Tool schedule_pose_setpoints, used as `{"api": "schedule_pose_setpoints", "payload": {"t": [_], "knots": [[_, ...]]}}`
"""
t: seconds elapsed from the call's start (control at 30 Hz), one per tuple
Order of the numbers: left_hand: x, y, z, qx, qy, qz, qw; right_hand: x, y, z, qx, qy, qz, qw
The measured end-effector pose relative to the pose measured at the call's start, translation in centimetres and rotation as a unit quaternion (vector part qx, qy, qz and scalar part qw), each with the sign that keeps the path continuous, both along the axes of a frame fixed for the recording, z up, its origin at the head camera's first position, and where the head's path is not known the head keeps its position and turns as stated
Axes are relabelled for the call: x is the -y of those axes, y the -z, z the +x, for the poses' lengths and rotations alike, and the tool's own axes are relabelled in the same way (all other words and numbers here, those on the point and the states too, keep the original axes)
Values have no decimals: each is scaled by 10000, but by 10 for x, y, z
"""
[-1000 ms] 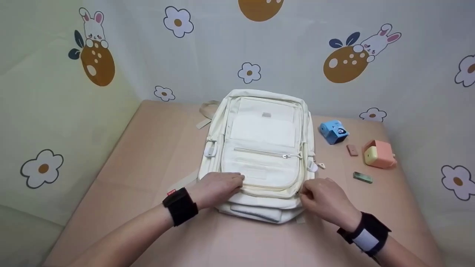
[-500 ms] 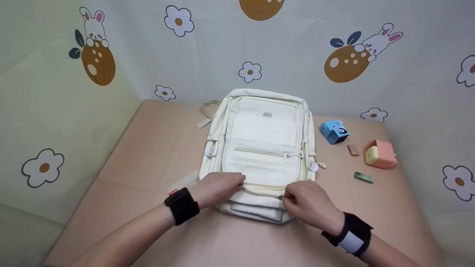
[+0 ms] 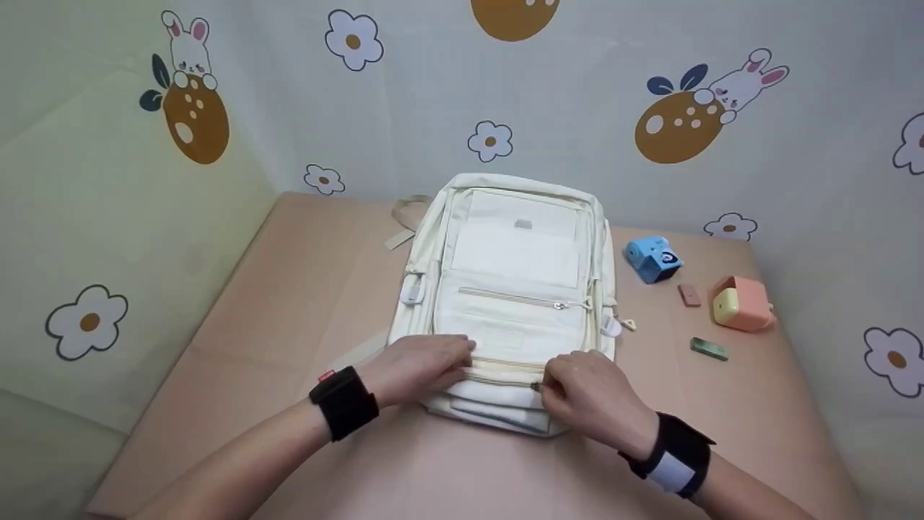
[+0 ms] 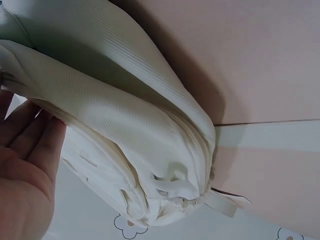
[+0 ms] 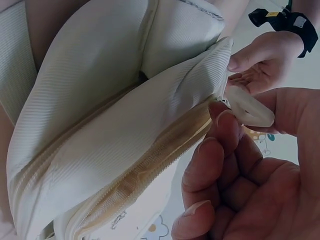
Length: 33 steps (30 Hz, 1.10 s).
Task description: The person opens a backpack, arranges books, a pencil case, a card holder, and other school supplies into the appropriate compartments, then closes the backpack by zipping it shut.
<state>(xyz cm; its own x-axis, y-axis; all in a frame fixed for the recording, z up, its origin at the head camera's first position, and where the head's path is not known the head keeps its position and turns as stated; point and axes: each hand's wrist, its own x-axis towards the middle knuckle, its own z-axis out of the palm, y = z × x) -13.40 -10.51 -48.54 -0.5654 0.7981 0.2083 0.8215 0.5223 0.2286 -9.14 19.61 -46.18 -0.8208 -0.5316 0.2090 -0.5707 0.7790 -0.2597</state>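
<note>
A cream backpack (image 3: 516,256) lies front side up in the middle of the table. At its lower left edge my left hand (image 3: 419,367) grips the fabric beside the front zipper; in the left wrist view its fingers (image 4: 42,142) sit at that edge. My right hand (image 3: 595,393) is at the bottom front edge, right of the left hand. Between thumb and curled fingers it pinches a whitish zipper pull (image 5: 250,107). The zipper (image 5: 150,167) shows parted teeth with tan tape behind the pull.
Right of the backpack are a blue box-shaped pencil sharpener (image 3: 653,258), a small pink block (image 3: 689,295), a green block (image 3: 709,349) and a pink and yellow sharpener-like item (image 3: 743,303). A strap (image 3: 411,209) lies behind the backpack. A patterned curtain (image 3: 404,101) stands behind the table.
My right hand has moved left along the bottom edge of the backpack with the zipper pull, slowing in the last half second. The left hand keeps nearly the same place.
</note>
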Motion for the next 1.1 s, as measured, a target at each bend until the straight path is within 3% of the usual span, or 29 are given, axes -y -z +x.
{"api": "schedule_pose_setpoints", "payload": {"t": [0.17, 0.43, 0.63, 0.93, 1.1], "knots": [[19, 0, -4, -203, 185, 5, 9996, -2, 1, -1, 89, 71, 92, 9999], [30, 3, -13, -492, -13, -654, 9966, -2, -1, 0, 117, 60, 158, 9998], [29, 7, -12, -370, -219, -376, 9984, 4, -2, 1, 245, 65, 159, 9996], [30, 7, -11, -276, -385, -191, 9987, 40, -3, -2, -472, -413, 116, 9980], [29, 6, -10, -131, -477, -183, 9986, 69, -3, -9, -363, -665, 287, 9967]]}}
